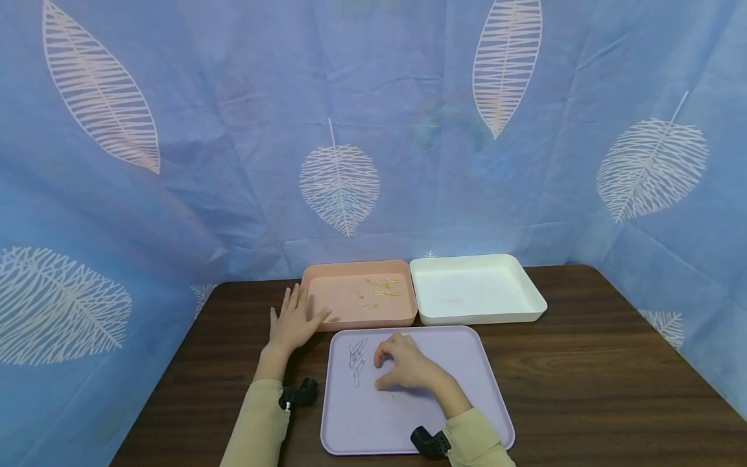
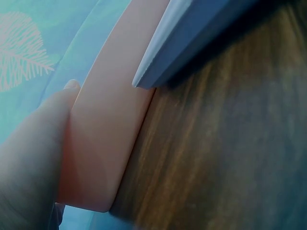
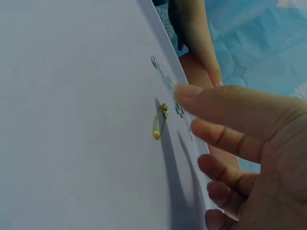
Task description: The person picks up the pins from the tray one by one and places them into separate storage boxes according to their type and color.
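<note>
My left hand (image 1: 292, 326) lies at the left end of the pink tray (image 1: 403, 322), fingers spread and straight. In the left wrist view the thumb (image 2: 33, 143) rests along the tray's rim. My right hand (image 1: 411, 366) is over the lilac tray (image 1: 362, 428), fingers loosely bent with a gap between thumb and fingertips and nothing held. The right wrist view shows a gold safety pin (image 3: 157, 128) in front of the fingertips, apart from them. Several silver safety pins (image 1: 356, 357) lie on the lilac tray's left part. Several gold safety pins (image 1: 382, 294) lie in the pink tray.
A white tray (image 1: 478, 318) stands right of the pink one, at the back of the dark wooden table (image 1: 595, 363). The lilac tray lies in front of both. A blue cloth (image 1: 408, 194) with white leaves hangs behind the table.
</note>
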The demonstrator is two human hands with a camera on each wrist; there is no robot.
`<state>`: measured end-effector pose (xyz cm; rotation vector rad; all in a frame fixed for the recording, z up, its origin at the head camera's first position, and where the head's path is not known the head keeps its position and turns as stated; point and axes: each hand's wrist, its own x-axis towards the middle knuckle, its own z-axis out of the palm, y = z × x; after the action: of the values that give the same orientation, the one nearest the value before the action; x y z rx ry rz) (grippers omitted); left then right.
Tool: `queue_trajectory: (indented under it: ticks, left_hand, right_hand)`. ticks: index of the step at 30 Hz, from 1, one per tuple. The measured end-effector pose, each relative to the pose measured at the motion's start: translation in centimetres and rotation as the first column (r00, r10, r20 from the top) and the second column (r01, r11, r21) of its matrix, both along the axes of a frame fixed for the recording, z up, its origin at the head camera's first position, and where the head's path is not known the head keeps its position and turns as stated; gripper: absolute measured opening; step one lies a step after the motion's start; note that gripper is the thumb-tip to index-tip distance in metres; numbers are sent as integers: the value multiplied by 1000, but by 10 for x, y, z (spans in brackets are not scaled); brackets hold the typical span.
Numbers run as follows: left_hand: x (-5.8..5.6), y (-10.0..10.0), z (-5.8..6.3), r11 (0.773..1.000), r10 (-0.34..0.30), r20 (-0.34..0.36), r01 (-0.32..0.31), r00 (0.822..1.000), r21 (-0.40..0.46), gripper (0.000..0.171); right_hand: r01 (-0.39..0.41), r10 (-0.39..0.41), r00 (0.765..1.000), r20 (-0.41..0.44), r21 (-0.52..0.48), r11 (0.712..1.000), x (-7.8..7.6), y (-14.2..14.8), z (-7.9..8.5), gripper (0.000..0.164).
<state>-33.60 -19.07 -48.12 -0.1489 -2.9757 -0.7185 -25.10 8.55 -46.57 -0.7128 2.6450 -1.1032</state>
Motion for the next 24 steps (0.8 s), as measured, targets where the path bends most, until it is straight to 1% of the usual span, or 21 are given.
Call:
queue_trajectory:
  ticks: [5,10,16,24]
  left_hand:
    - [0,0,-1,1000,4,1,-4,1000,-1,101]
    - [-1,0,-1,1000,6,4,-6,1000,-5,101]
    - [-2,0,-2,1000,8,1,-8,1000,-14,102]
    - [-2,1,-2,1000,15,-15,-15,1000,-8,101]
  right_hand:
    - [-10,9,1000,1,50,999,4,-1,1,25]
    - [-18,21,999,-33,85,996,6,-1,1,22]
    - [-11,14,999,-42,80,997,6,-1,3,17]
    - [15,-12,998,-57,68,998,7,1,5,17]
